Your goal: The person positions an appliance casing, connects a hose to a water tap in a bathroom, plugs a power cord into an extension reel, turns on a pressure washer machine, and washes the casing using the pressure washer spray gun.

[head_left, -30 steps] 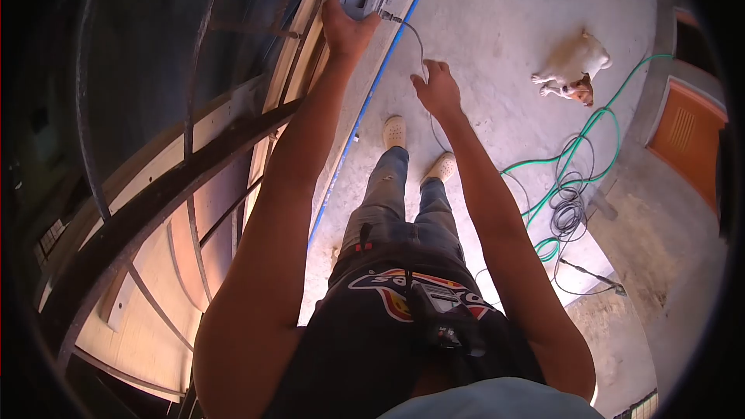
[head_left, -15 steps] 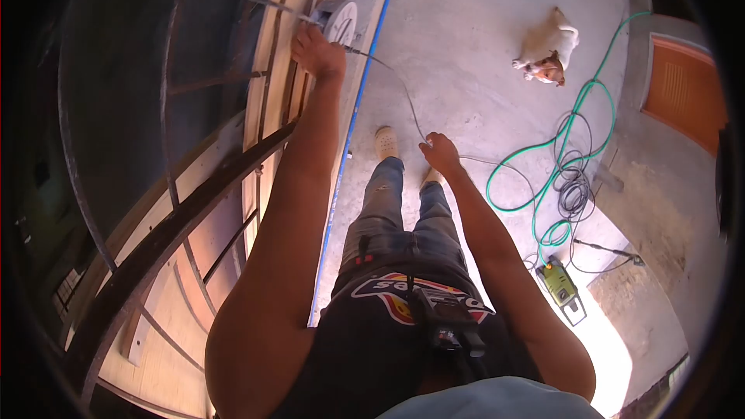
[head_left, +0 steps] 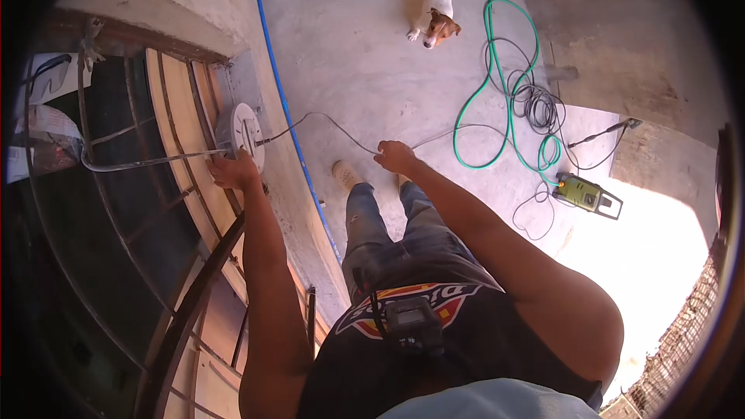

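A white round extension cord reel (head_left: 250, 133) rests by the window grille at the left. My left hand (head_left: 235, 171) grips its lower edge, fingers bent around it and partly hidden. A dark plug end sticks out of the reel's face, and a thin power cord (head_left: 322, 115) curves from it across to my right hand (head_left: 396, 157). That hand is closed on the cord, which continues beyond it toward the right. A thicker grey cable (head_left: 147, 161) leads from the reel through the bars to the left.
The window grille (head_left: 209, 275) stands close to my left arm. A blue pipe (head_left: 281, 93) runs along the floor. A dog (head_left: 438, 12) lies ahead. To the right are a green hose (head_left: 466, 120), a coiled black hose (head_left: 541, 109) and a green pressure washer (head_left: 583, 195).
My view has swung, bringing more of the wall and window into sight. The cord between my hands now arches up more. Both hands keep their hold. The dog's head looks more raised.
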A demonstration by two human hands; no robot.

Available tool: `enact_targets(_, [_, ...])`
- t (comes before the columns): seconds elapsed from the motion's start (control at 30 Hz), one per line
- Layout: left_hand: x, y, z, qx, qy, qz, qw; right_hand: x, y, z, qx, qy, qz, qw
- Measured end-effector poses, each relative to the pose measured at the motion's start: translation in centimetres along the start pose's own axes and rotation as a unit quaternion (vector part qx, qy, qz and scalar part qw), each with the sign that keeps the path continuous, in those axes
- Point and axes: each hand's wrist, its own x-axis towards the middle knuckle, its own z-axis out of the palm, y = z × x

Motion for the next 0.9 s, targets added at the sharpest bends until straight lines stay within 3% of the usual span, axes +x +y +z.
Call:
enact_targets(0.23, [-1.3, -0.6, -1.5, -0.001, -0.031, 0.01, 0.999, -1.5, 3.7, 1.1, 0.026, 0.04, 0.023, 0.999])
enact_targets(0.3, [-2.2, -0.7, -2.2, 0.008, -0.022, 0.032, 0.999, -2.7, 5.0, -0.1, -0.001, -0.029, -0.048, 0.998])
enact_targets(0.37, [-3.2, -1.2, -2.5, 0.001, -0.016, 0.023, 1.0, -4.7, 6.7, -3.6, 0.045, -0.077, -0.059, 0.994])
enact_targets(0.4, [-4.0, -1.8, -2.5, -0.002, -0.014, 0.005, 1.0, -6.3, 8.6, -6.0, 0.263, 0.005, -0.056, 0.963])
enact_targets(0.43, [-5.0, -2.5, -2.7, -0.07, -0.026, -0.041, 0.996, -6.5, 11.4, -6.9, 0.504, 0.212, 0.103, 0.831])
enact_targets(0.47, [-5.9, -2.7, -2.7, -0.144, -0.036, -0.085, 0.985, -7.0, 16.3, -7.7, 0.552, 0.332, 0.225, 0.731])
enact_targets(0.5, [-7.0, -2.7, -3.1, -0.201, -0.093, -0.138, 0.965, -9.8, 18.8, -8.2, 0.461, 0.349, 0.237, 0.78])
enact_targets(0.53, [-8.3, -3.0, -3.5, -0.254, -0.154, -0.186, 0.937, -12.8, 19.9, -8.9, 0.336, 0.275, 0.243, 0.867])
enact_targets(0.57, [-9.7, -3.3, -3.6, -0.231, -0.187, -0.157, 0.942, -15.7, 21.1, -9.0, 0.212, 0.256, 0.218, 0.917])
enact_targets(0.6, [-11.1, -3.7, -3.2, -0.207, -0.215, -0.13, 0.946, -17.9, 22.6, -8.2, 0.14, 0.257, 0.245, 0.924])
enact_targets(0.67, [-14.0, -4.9, -1.7, -0.175, -0.157, -0.029, 0.971, -21.9, 24.5, -6.5, 0.283, 0.224, 0.342, 0.868])
enact_targets(0.7, [-14.2, -4.4, -1.4, -0.178, -0.15, -0.026, 0.972, -23.7, 25.3, -4.8, 0.319, 0.244, 0.355, 0.844])
enact_targets(0.77, [-14.6, -4.7, -1.4, -0.125, -0.287, -0.015, 0.95, -26.7, 26.6, -0.1, 0.364, 0.256, 0.373, 0.814])
enact_targets(0.83, [-14.3, -5.1, 0.8, -0.139, -0.31, -0.011, 0.94, -28.6, 25.2, 3.1, 0.31, 0.146, 0.429, 0.836])
enact_targets(0.87, [-13.7, -4.7, 1.2, -0.16, -0.333, -0.012, 0.929, -28.8, 25.4, 5.5, 0.284, 0.078, 0.422, 0.857])
enact_targets(0.9, [-13.1, -3.3, 0.4, -0.206, -0.372, -0.07, 0.903, -28.6, 25.8, 7.7, 0.245, 0.008, 0.365, 0.898])
